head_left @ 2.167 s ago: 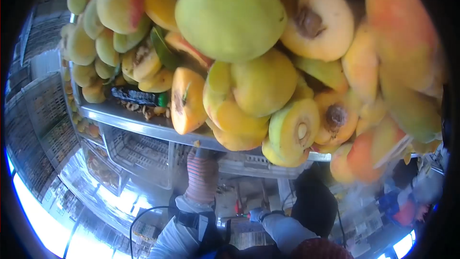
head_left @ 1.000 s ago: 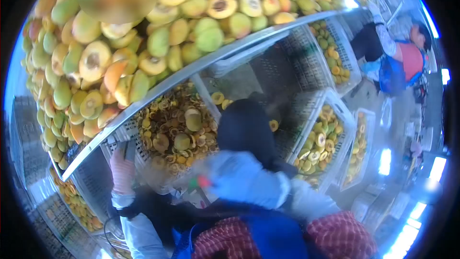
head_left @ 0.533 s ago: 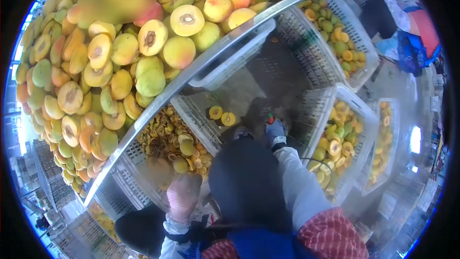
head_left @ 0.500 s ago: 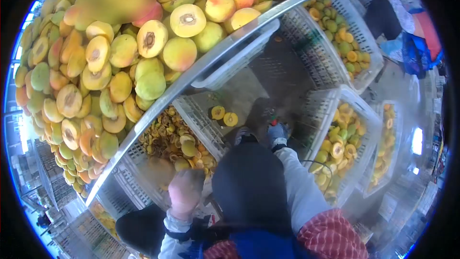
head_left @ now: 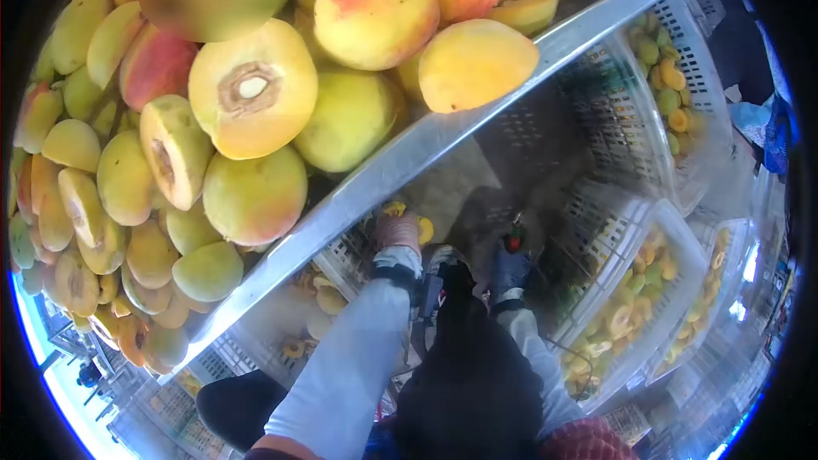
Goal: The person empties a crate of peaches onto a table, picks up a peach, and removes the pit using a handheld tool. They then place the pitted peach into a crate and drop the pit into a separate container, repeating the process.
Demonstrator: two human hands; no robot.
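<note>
My left hand [head_left: 398,232] is low over the floor beyond my knees, fingers curled at a yellow peach half [head_left: 394,208] and seemingly gripping it. Right beside those fingers lies a second peach half [head_left: 425,230]. My right hand [head_left: 510,271], in a blue-grey glove, is closed around a small tool [head_left: 515,240] with a red and green handle. The tool's thin tip points away from me; its exact kind is too small to make out.
A metal-edged table [head_left: 383,169] heaped with halved and whole peaches [head_left: 256,89] fills the upper left. White plastic crates [head_left: 682,238] of peach halves stand on the right. Below the table edge, another crate [head_left: 336,268] holds peach pieces. A person's dark clothing [head_left: 740,47] shows at far right.
My left hand has moved from beside my left knee forward and right to the peach halves on the floor. My view has tipped closer to the heap. The right hand still holds the tool.
</note>
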